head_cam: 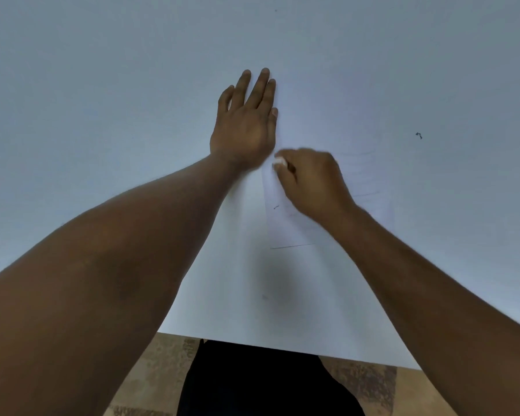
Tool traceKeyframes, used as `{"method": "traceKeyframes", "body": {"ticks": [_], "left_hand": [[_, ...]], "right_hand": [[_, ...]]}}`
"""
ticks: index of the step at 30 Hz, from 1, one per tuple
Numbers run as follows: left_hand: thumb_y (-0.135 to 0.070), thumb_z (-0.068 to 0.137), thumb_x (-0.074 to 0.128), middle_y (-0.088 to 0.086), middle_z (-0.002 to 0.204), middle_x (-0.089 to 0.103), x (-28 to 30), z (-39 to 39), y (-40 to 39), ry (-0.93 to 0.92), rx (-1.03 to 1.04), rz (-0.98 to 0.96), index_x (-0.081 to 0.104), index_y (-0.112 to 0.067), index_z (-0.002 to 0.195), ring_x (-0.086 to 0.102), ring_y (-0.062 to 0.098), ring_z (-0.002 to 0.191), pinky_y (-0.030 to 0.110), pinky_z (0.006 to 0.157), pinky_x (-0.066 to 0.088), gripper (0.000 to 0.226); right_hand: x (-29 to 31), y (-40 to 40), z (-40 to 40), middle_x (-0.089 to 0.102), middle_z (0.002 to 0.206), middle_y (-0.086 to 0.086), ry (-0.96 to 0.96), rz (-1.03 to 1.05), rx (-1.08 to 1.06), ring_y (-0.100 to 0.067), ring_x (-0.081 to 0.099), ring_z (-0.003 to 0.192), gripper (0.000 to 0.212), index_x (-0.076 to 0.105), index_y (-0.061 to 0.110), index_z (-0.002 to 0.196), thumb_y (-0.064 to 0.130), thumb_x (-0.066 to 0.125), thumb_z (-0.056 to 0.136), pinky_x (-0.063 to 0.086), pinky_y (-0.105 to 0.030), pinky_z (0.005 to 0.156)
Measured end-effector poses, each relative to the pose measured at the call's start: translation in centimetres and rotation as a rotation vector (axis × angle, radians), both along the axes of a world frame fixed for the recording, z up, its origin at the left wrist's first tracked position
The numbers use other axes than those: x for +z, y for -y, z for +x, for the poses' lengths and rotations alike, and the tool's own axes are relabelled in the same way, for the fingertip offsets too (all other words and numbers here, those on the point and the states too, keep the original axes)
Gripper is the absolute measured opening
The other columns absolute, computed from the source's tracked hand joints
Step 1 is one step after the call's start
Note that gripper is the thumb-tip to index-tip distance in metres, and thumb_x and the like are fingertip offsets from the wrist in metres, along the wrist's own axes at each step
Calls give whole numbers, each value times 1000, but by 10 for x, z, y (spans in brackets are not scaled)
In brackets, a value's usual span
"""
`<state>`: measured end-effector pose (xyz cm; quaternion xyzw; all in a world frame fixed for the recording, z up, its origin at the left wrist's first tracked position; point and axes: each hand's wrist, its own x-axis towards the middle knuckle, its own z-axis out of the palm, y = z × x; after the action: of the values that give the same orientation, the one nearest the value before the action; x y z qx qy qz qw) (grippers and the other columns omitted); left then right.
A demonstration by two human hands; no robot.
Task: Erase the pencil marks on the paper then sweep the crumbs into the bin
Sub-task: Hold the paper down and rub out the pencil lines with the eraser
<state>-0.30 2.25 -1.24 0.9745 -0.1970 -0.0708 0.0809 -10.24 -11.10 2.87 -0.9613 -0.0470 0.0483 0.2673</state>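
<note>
- The erasing looks only partly done: faint pencil lines [364, 175] still show on the paper [312, 127], plus a short dark mark [276, 207] near its left edge.
- No crumbs have been swept, and no bin is in view.
- The left hand [246, 121] presses flat, fingers straight, on the paper's left edge.
- The right hand [309, 178] pinches a small white eraser [279, 161], probably touching the sheet; blur hides contact.
- The paper lies on the white table [102, 85], its long axis running away from the person, tilted slightly.
</note>
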Motion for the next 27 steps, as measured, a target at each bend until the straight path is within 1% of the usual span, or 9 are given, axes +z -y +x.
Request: {"method": "traceKeyframes", "body": {"ticks": [7,9,11,14,17,19,22,24,27], "left_hand": [[-36,109,20,1,171,17,-2,1,-2,9,-2,-21,24,-14,162,9,28,158,45,125,12,57],[-35,109,21,2,171,18,-2,1,-2,15,-6,-16,25,-14,162,10,28,158,45,124,13,57],[-36,109,20,1,171,16,-1,1,-1,9,-5,-6,24,-14,162,10,28,158,45,124,12,57],[-37,109,18,1,171,15,-2,1,-1,-4,-8,1,23,-14,162,9,28,158,45,125,11,58],[-37,109,18,1,171,16,-1,0,-1,5,-1,0,24,-14,162,9,28,158,46,125,12,58],[-37,109,19,1,171,17,-1,0,-1,11,-2,0,24,-14,162,10,28,158,46,125,12,58],[-36,109,20,2,171,18,-2,0,-1,10,-4,-4,25,-14,162,11,29,158,46,125,13,58],[-36,108,20,3,170,20,-2,-1,-1,24,-2,-6,26,-13,161,13,29,158,47,125,14,58],[-36,109,20,3,171,18,-2,-1,-1,17,-7,-6,26,-13,162,11,29,158,46,125,13,58]], "right_hand": [[-17,-14,10,45,58,8,25,129,-185,-17,45,56,27,54,14,69,19,57,95,32,-26,57],[-18,-19,9,43,56,5,57,112,-223,-19,43,53,29,50,14,67,19,54,96,32,-28,55],[-18,-22,4,48,60,-3,85,15,-181,-21,45,53,27,57,9,73,20,50,97,33,-30,53],[-12,-20,-23,52,64,-9,91,-127,14,-26,51,53,18,64,6,84,16,54,95,30,-27,54],[0,-9,-41,49,67,-4,-102,-80,155,-30,55,60,20,61,8,82,19,52,96,36,-30,55],[6,1,-34,57,70,-4,-164,2,158,-29,59,68,24,62,10,80,23,50,96,44,-35,61],[4,8,-6,70,83,-3,-46,122,-10,-24,64,77,20,71,13,98,24,54,96,51,-35,71],[-1,6,11,70,87,-5,-12,71,-28,-24,63,78,21,70,11,104,24,55,98,50,-33,72],[-7,0,14,62,83,-10,14,-104,61,-27,58,73,20,68,6,99,18,51,98,45,-32,65]]}}
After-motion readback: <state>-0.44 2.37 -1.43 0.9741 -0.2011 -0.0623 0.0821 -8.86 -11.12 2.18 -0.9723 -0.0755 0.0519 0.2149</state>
